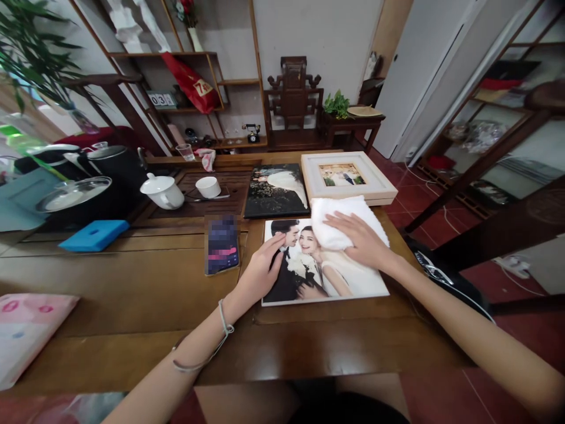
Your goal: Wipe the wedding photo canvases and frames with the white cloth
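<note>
A wedding photo panel (pixel 309 271) showing a couple lies flat on the wooden table in front of me. My left hand (pixel 265 265) rests at its left edge, fingers stretched out and touching the print, with a bracelet at the wrist. On the panel's upper right part, my right hand (pixel 359 238) presses a folded white towel (pixel 339 215), its fingers laid over the cloth. The towel hides that corner of the print. Just behind are a dark photo panel (pixel 276 191) and a light framed photo (pixel 375 176), side by side.
A phone (pixel 222 244) lies left of the panel. Farther left are a blue box (pixel 94 235), a lidded white bowl (pixel 162 191), a small white cup (pixel 208 187) and a dark kettle (pixel 115 171). A tissue pack (pixel 33 335) sits at the near left of the table (pixel 132 318).
</note>
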Motion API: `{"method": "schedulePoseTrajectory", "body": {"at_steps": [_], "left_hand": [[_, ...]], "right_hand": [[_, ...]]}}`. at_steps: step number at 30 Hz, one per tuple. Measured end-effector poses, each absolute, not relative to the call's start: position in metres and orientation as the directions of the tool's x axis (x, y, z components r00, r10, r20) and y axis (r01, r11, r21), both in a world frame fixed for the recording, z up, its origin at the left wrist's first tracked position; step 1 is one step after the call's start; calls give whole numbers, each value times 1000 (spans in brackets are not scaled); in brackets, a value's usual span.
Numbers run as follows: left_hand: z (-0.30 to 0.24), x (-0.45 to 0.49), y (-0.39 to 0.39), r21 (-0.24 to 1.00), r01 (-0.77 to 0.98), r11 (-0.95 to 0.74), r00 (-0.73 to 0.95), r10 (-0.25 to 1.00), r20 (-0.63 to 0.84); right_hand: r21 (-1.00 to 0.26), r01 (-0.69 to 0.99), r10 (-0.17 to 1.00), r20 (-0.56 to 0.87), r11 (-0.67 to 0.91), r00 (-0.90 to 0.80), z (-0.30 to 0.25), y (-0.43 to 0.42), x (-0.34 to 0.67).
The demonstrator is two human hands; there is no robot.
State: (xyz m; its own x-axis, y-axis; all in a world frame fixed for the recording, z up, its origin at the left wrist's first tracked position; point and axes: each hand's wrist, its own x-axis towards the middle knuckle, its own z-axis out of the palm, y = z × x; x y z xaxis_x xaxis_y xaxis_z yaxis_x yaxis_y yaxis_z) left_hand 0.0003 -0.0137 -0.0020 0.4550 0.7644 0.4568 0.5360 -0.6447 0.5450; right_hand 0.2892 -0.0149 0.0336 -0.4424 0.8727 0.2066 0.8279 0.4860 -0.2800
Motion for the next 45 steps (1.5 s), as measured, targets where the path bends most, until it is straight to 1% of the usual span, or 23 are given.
{"method": "schedulePoseTrajectory", "body": {"at_steps": [2, 4, 8, 11, 14, 18, 22, 26, 30, 33, 35, 37, 40, 45], "left_hand": [[-2, 1, -14, 543, 540, -643, 457, 766, 453], [-2, 1, -14, 542, 540, -644, 459, 765, 453], [-1, 1, -15, 554, 541, -632, 447, 775, 447], [0, 1, -14, 561, 533, -633, 446, 774, 449], [0, 0, -14, 558, 533, -636, 454, 771, 446], [1, 0, -13, 552, 543, -633, 463, 774, 432], [1, 0, -13, 551, 539, -637, 463, 771, 438], [0, 1, -13, 552, 539, -636, 458, 772, 441], [-1, 1, -14, 549, 538, -639, 451, 769, 452], [-1, 1, -14, 554, 532, -640, 455, 769, 449], [1, 1, -14, 561, 532, -635, 459, 773, 439], [2, 1, -15, 560, 538, -629, 461, 777, 429], [3, 0, -14, 548, 548, -632, 468, 775, 425], [2, 0, -13, 534, 536, -654, 478, 756, 446]], "right_hand": [[-249, 855, 887, 215, 455, -410, 31, -31, 306], [-207, 862, 881, 213, 463, -422, 31, -58, 312], [-148, 802, 814, 157, 579, -559, 36, -123, 297], [-143, 762, 775, 121, 632, -620, 40, -147, 284], [-186, 764, 786, 124, 617, -605, 40, -128, 281], [-257, 778, 818, 138, 574, -558, 40, -64, 289], [-276, 801, 847, 159, 531, -506, 40, -19, 292], [-246, 815, 851, 155, 525, -502, 37, -30, 291], [-225, 788, 819, 136, 573, -557, 40, -85, 283], [-213, 769, 795, 88, 603, -600, 47, -128, 275], [-220, 760, 786, 55, 611, -616, 51, -142, 271], [-242, 752, 781, 42, 613, -623, 51, -139, 270], [-270, 758, 797, 72, 594, -599, 48, -104, 274], [-242, 836, 870, 103, 493, -483, 42, -34, 270]]}}
